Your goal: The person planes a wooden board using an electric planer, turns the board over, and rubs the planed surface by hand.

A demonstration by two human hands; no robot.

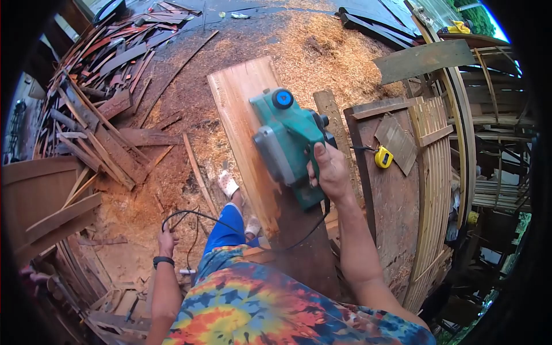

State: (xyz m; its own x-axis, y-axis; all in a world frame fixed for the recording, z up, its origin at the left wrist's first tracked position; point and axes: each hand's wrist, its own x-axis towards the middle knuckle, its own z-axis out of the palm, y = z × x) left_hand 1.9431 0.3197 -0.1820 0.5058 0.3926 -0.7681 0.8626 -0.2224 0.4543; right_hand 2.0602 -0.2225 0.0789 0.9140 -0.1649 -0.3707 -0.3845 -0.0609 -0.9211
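Observation:
My right hand [332, 169] is wrapped round the rear handle of a teal electric planer [292, 141] with a blue knob at its front. The planer rests on a long wooden plank [238, 109]. Ahead of the tool and along its left side the wood looks pale and smooth; behind it, towards me, the surface is dark brown. In my left hand [167, 240], off to the left of the plank, is the black power cord [195, 213], which loops across to the planer's back end. The planer's underside is hidden against the wood.
Wood shavings [316, 49] cover the ground beyond the plank. Scrap boards [123, 57] are heaped at the left. To the right, a yellow tape measure [383, 157] lies on a brown panel [397, 195] beside stacked slats [434, 172]. My feet in light clogs [227, 183] are left of the plank.

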